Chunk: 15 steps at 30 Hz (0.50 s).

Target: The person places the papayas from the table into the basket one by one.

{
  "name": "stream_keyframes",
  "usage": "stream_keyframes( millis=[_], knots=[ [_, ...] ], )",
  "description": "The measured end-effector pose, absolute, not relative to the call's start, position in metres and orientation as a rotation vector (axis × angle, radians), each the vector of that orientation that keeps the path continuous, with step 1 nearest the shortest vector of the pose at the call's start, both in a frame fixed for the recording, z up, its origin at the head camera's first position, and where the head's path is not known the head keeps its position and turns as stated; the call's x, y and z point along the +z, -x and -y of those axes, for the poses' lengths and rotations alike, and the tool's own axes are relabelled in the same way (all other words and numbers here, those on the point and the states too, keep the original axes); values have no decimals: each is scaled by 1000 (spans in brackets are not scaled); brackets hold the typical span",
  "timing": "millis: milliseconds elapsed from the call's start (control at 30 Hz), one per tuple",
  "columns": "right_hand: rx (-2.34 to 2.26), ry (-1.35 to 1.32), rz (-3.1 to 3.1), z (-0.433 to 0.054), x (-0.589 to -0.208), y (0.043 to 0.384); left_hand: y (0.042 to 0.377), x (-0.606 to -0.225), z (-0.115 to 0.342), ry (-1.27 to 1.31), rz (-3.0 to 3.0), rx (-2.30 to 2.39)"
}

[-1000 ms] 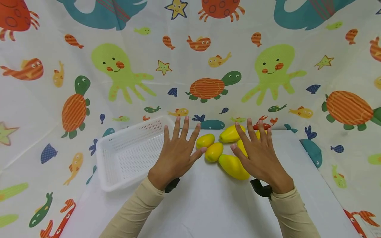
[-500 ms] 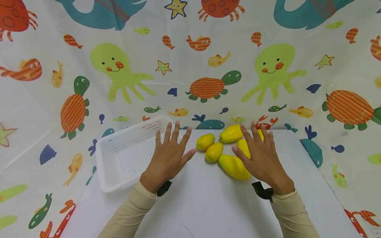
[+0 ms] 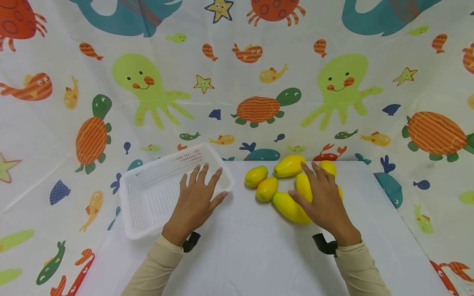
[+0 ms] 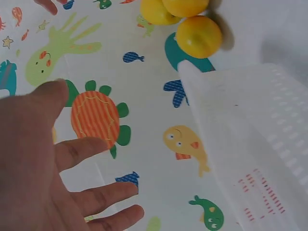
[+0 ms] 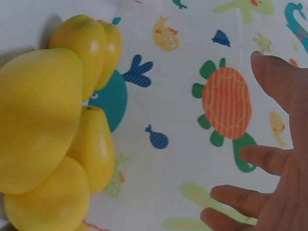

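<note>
In the head view my left hand (image 3: pixel 194 205) hovers over the right side of a white perforated plastic basket (image 3: pixel 148 191), fingers spread and holding nothing. The left wrist view shows that hand (image 4: pixel 62 178) apart from the basket wall (image 4: pixel 216 130). My right hand (image 3: pixel 326 203) is held above a group of yellow fruits, fingers slightly bent, partly hiding them. Among these are a large mango-like fruit (image 3: pixel 290 207), a longer one behind (image 3: pixel 290 166) and two smaller ones (image 3: pixel 256 176) to the left. In the right wrist view, a gap separates the hand (image 5: pixel 274 183) from the fruits (image 5: pixel 38 120).
A white cloth (image 3: pixel 240 255) covers the table. Behind and at the sides hangs a white curtain (image 3: pixel 229 82) printed with sea animals. Black straps (image 3: pixel 326 244) sit at both wrists.
My left hand has moved left and toward me, from beside the small fruits to over the basket. My right hand has lowered slightly toward me, its fingers bending a little more.
</note>
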State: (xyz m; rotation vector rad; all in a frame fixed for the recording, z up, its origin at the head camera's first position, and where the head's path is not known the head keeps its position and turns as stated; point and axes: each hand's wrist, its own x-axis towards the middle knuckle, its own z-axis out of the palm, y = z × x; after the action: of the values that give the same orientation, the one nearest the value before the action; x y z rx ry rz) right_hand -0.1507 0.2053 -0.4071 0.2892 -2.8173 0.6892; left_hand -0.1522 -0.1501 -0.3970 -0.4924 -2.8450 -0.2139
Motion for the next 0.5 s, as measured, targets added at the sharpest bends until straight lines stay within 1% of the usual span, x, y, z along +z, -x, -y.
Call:
stream_keyframes(
  millis=[233,500],
  knots=[
    [703,-244,2829,-205,-422,152,149,-409,162,474,2805,-257],
    [815,-255,2791,-208,-441,156,146,-424,177,466,2760,-282]
  ],
)
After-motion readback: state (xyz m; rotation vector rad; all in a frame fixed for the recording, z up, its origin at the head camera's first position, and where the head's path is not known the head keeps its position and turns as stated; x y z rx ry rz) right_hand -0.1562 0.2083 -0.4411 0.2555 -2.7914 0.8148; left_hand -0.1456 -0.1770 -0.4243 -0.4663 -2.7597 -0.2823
